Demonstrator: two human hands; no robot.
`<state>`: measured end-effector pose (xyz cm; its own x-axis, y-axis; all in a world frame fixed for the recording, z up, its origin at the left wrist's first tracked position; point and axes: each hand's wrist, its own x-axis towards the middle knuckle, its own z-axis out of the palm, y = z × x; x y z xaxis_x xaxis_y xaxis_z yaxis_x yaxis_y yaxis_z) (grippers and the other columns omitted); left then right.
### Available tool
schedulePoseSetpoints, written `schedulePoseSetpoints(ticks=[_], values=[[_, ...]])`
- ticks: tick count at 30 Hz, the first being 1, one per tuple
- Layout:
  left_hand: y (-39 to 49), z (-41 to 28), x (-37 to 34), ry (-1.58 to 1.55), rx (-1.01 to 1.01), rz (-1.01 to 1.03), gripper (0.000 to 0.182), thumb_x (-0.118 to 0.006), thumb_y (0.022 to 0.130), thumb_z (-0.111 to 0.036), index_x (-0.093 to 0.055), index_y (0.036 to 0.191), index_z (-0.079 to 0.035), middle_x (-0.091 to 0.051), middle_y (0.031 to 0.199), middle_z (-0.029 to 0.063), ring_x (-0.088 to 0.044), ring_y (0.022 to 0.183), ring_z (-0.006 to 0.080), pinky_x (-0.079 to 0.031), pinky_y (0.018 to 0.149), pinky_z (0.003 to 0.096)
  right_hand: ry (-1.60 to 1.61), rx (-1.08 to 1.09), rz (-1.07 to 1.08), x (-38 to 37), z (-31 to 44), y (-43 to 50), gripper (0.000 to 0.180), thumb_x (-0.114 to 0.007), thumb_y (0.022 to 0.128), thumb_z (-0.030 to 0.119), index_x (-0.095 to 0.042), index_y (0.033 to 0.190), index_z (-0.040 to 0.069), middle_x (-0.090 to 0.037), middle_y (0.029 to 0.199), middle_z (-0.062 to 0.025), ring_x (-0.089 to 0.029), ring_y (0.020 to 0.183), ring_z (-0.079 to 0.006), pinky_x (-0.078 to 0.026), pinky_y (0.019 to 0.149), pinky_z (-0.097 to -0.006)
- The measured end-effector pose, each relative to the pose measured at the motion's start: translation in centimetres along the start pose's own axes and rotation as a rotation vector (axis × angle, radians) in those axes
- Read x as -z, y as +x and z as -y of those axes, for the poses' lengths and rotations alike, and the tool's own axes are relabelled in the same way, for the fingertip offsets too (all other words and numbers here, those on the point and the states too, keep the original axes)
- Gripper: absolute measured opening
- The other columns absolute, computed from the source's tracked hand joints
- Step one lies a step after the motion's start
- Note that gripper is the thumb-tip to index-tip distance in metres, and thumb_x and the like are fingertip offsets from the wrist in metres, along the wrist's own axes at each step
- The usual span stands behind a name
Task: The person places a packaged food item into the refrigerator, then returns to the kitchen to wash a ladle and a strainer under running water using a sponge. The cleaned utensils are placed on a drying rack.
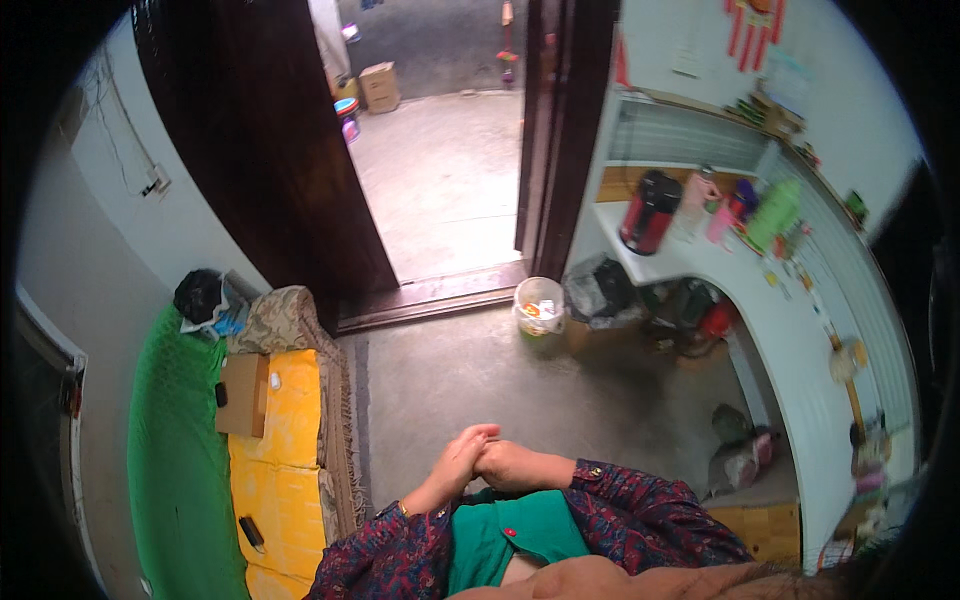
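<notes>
Both of my hands meet in front of my waist, above the grey floor. My left hand (457, 463) comes in from the left side, a yellow bracelet at its wrist, its fingers laid against the other hand. My right hand (510, 463) reaches across from the right with its fingers curled; its fingertips are partly hidden behind the other hand. No object shows between them. Patterned dark sleeves and a green garment (517, 525) with a red button lie just below.
At left stands a sofa with a yellow cover (289, 420), bearing a cardboard box (244, 394). A bin (538, 307) stands by the open doorway's sill (450, 304). A curved white counter (757, 322) at right holds a red thermos (651, 214) and bottles.
</notes>
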<state>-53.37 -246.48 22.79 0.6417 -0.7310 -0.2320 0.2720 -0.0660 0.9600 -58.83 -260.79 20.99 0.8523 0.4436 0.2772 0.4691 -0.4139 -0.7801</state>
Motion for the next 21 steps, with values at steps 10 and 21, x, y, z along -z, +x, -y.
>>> schedulePoseSetpoints(ticks=[10,21], values=[[23.8,-8.6,11.9,-0.089,-0.104,0.089,0.033,-0.045,0.093,-0.016,-0.062,0.111,0.005,-0.063,0.11,0.0125,-0.057,0.103,0.0176,-0.043,0.094,0.0319,-0.142,0.08,-0.186,13.0,-15.0,17.7,0.01,-0.065,0.05,0.007,-0.061,0.059,0.006,-0.06,0.062,-0.0145,-0.06,0.058,-0.0328,-0.046,0.049,-0.0411],[52.2,-14.7,18.5,0.223,-0.186,0.116,0.032,-0.048,0.092,-0.018,-0.063,0.112,0.002,-0.063,0.108,0.0145,-0.057,0.103,0.019,-0.042,0.094,0.0326,-0.232,0.116,-0.234,30.1,-36.0,29.9,0.025,-0.068,0.054,0.001,-0.067,0.078,0.007,-0.064,0.074,-0.0117,-0.064,0.07,-0.031,-0.05,0.058,-0.0392]])
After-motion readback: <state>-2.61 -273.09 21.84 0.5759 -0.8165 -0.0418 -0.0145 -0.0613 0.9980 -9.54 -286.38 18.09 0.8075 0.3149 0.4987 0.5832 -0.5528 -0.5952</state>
